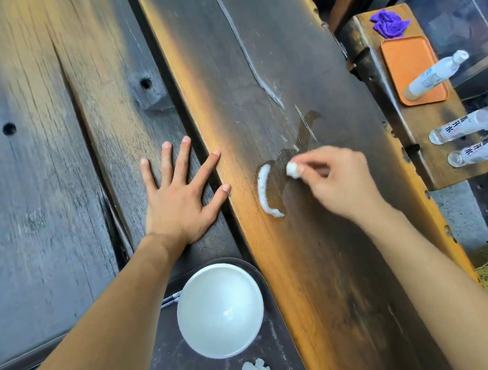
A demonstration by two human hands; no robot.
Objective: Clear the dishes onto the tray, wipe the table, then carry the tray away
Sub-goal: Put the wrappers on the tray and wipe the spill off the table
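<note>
On the wooden desk (302, 58), the right hand (336, 181) pinches a tissue wad (292, 170); it should sweep through the foam (265, 192) beside it, while the left hand (179, 192) rests spread flat.

Soft even daylight, faint shadows, slight motion blur throughout, wide-angle bending toward the edges.

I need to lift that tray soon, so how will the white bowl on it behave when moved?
The white bowl looks smooth and glossy, so it may slide on the dark tray. Its rounded shape suggests it could rock if bumped. It appears empty, so probably light.
</note>
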